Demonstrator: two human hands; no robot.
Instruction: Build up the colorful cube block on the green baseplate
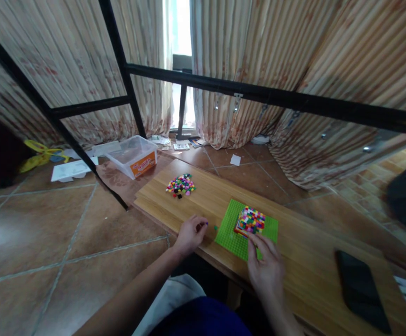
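Observation:
On a low wooden table (203, 196) lies a green baseplate (231, 233) with a block of many-coloured small bricks (250, 220) built on it. My right hand (266, 266) rests on the plate's near edge, its fingers stretched toward the block and touching its near side. My left hand (190, 233) sits on the wood left of the plate, fingers curled around a tiny purple brick (206, 224). A small green brick (216, 227) lies between that hand and the plate. A loose pile of coloured bricks (181, 185) is farther back on the table.
A black phone (362, 289) lies on the table's right end. On the tiled floor behind stand a clear plastic box (132, 156), its white lid (69, 170) and scattered papers. A black metal frame (125, 70) crosses in front of the curtains.

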